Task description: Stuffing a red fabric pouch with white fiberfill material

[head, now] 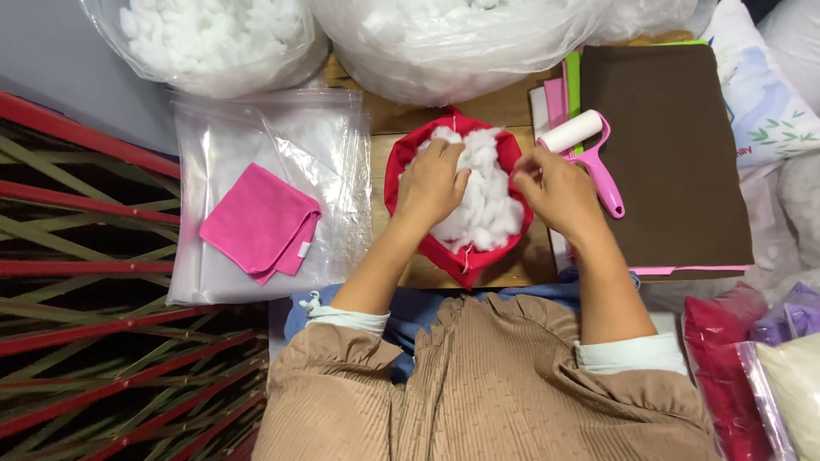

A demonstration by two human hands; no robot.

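Two hands are seen at a red cloth shell [401,175] that is stuffed with white fluff [489,201]. The shell lies in the middle of a wooden table [504,107], just in front of the person.

Far to the left, a slatted frame of red and green bars [94,256] is seen. Next to it, a clear plastic bag [337,154] lies flat, and a folded pink cloth [256,222] rests on top of it. Behind that, at the far edge, big clear sacks of white fluff [213,34] are stacked.

The left hand [431,183] is laid on the fluff, fingers bent and pressed down into it. The right hand [555,188] is placed at the right rim of the shell. Its fingertips are pinched at the red edge there, but just what is held between them cannot be told. The fluff lies between the two hands, closer to the left one. The shell is almost round, so no long side is shown.

Just right of the right hand, a pink lint roller [589,145] with a white roll is set down, its handle pointed near and right. It rests on a stack of felt sheets, with a brown sheet [675,145] on top. At the near right corner, bags of red, purple and cream stuff [752,367] are packed close.
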